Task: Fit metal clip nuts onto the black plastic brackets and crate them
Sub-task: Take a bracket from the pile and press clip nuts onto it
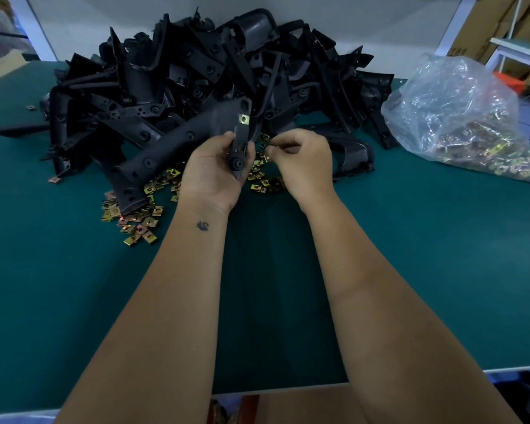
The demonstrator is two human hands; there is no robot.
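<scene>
My left hand (pixel 214 169) grips a black plastic bracket (pixel 240 139) upright above the green table (pixel 273 286). A brass-coloured clip nut (pixel 244 119) sits fitted on the bracket's upper end. Just to the right, my right hand (pixel 303 160) has its fingers curled and pinches a small clip nut (pixel 269 150) at its fingertips, close beside the bracket. Loose clip nuts (pixel 135 218) lie scattered on the table under and left of my hands. A large pile of black brackets (pixel 196 78) fills the back of the table.
A clear plastic bag (pixel 462 117) holding more clip nuts lies at the right. Single stray nuts (pixel 30 107) lie at the far left. The table's front edge runs below my forearms, with cardboard (pixel 303 405) beneath it. Cardboard boxes (pixel 487 22) stand at the back right.
</scene>
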